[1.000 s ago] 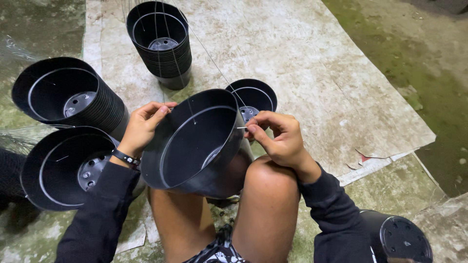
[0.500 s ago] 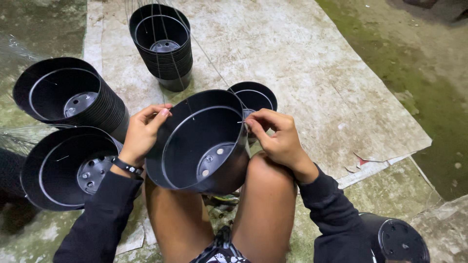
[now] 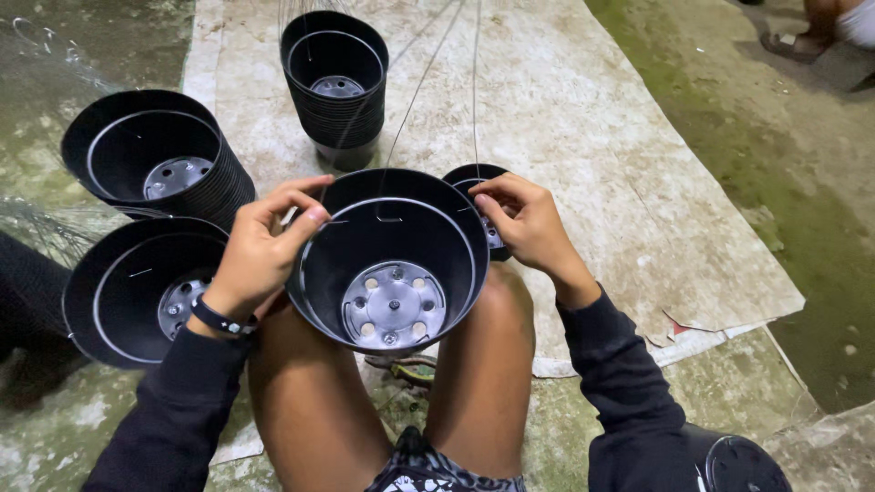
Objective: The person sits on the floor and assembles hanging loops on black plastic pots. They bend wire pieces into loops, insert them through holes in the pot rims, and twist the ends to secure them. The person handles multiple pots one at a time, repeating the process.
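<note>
A black plastic pot [image 3: 392,264] with a holed base rests between my knees, its mouth facing up at me. My left hand [image 3: 264,251] pinches its left rim, where a thin wire hook shows. My right hand [image 3: 529,223] grips the right rim with the fingers curled over the edge. Thin wires [image 3: 428,82] run up from the pot's rim toward the top of the view. My sleeves are dark, and a black band sits on my left wrist.
Two stacks of black pots lie on their sides at the left [image 3: 155,164] [image 3: 137,292]. An upright stack [image 3: 335,77] stands ahead on a pale sheet [image 3: 592,137]. A small pot [image 3: 474,178] peeks behind the held one. Another pot [image 3: 738,465] sits at the lower right. Someone's foot [image 3: 802,36] shows at the top right.
The pot has tipped from lying on its side to facing mouth-up at me. Both hands have shifted along its rim, and wires now rise from it.
</note>
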A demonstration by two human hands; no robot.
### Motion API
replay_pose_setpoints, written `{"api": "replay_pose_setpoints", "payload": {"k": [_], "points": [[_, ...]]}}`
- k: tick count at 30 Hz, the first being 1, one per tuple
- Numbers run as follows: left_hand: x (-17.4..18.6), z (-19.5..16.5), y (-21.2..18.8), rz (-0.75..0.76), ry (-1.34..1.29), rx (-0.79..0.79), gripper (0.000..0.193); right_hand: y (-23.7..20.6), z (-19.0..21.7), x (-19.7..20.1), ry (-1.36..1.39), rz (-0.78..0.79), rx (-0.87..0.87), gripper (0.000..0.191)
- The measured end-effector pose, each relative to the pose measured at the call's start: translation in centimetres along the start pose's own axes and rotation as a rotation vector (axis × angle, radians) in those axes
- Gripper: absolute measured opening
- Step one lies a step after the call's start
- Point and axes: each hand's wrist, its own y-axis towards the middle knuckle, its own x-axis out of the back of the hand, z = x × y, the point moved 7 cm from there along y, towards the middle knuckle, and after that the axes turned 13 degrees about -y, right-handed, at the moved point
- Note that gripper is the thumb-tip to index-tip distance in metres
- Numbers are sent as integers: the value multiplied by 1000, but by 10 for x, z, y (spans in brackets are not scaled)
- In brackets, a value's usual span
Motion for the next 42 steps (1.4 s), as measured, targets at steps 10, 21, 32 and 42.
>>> {"api": "replay_pose_setpoints", "payload": {"k": [10,21,32,42], "points": [[-18,-19,-19,-107,188,-78,11,16,14,-8,-247,57,-44,18],[-27,-24,-25,-172,204,-108,12,8,50,-11,-443,-75,20,15],[-29,-15,-30,-239,220,-121,11,-5,52,-28,-550,-77,-50,36],[-24,3,-26,-278,147,-94,11,-1,62,-58,-816,-34,140,37]]}}
